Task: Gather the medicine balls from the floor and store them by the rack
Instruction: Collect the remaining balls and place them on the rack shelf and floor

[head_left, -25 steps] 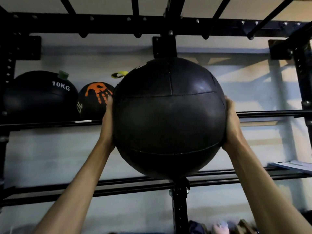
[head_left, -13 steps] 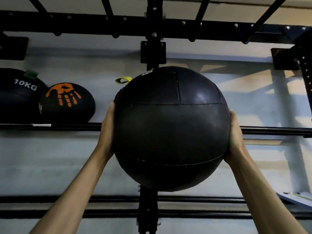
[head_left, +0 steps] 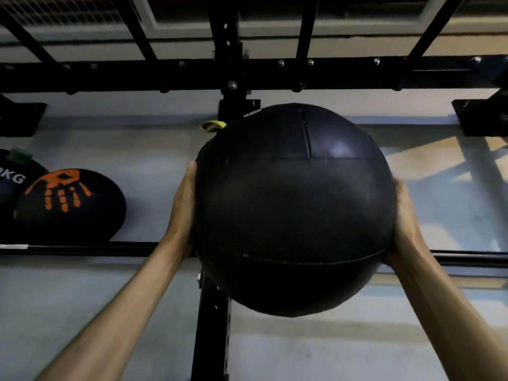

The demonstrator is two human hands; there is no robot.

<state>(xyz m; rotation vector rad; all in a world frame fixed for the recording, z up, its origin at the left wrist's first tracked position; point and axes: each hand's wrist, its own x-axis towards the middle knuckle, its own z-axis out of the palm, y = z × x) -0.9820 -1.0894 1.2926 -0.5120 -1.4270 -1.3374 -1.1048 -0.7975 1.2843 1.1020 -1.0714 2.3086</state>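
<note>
A pale grey wall fills the background, striped on the right with slanting patches of light. In front of it stands a black steel rack. Its bolted top beam runs across the view, an upright post drops down the middle, and a shelf rail crosses at about wrist level.

A large black medicine ball with stitched seams is raised in front of the post and hides much of it. Most of the ball sits above the line of the rail and its underside hangs below. Whether it touches the rail cannot be told.

The ball is clamped between two bare arms reaching up from the lower corners. The left hand lies flat on the ball's left side. The right hand lies flat on its right side, a little lower. Each hand is seen edge-on, palm pressed to the leather and fingers stretched along the curve, with the fingertips hidden behind the ball.

On the rail well to the left rests a smaller black handprint ball, marked with an orange hand. Touching it at the frame's edge is a KG ball with white letters and a green tag on top. A yellow loop shows just behind the held ball's upper left.
</note>
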